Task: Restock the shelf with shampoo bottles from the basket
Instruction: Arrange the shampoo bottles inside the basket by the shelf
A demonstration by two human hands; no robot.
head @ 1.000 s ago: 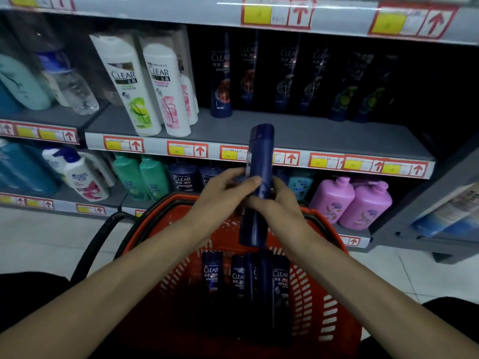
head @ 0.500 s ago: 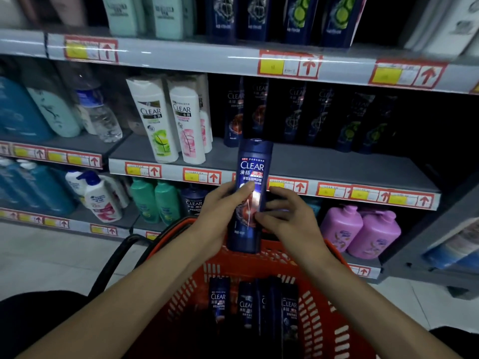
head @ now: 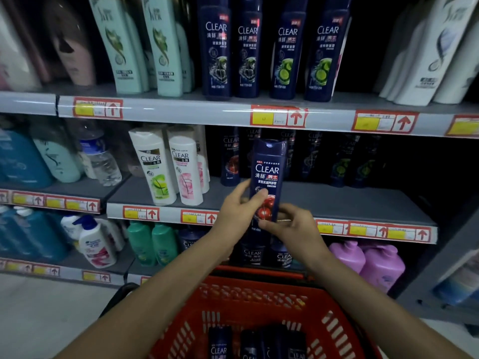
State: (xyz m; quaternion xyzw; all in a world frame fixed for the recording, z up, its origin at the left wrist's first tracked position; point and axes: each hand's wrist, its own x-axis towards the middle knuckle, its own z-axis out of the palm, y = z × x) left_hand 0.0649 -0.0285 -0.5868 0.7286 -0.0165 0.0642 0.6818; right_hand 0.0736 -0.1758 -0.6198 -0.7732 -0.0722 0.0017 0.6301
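Observation:
I hold a dark blue CLEAR shampoo bottle upright in front of the middle shelf. My left hand grips its left side with the thumb on the label. My right hand pinches its lower right part. Below, the red basket holds several more dark blue CLEAR bottles standing at its bottom. At the back of the middle shelf stands a row of dark bottles, in shadow.
Two white CLEAR bottles stand left of the held bottle on the same shelf. The upper shelf carries green, dark blue and white bottles. Pink bottles and green bottles fill the lower shelf. Bare shelf board lies right of my hands.
The bottle has risen from over the basket to the height of the middle shelf, and turned label-forward. My view has tilted up, bringing the upper shelf into sight.

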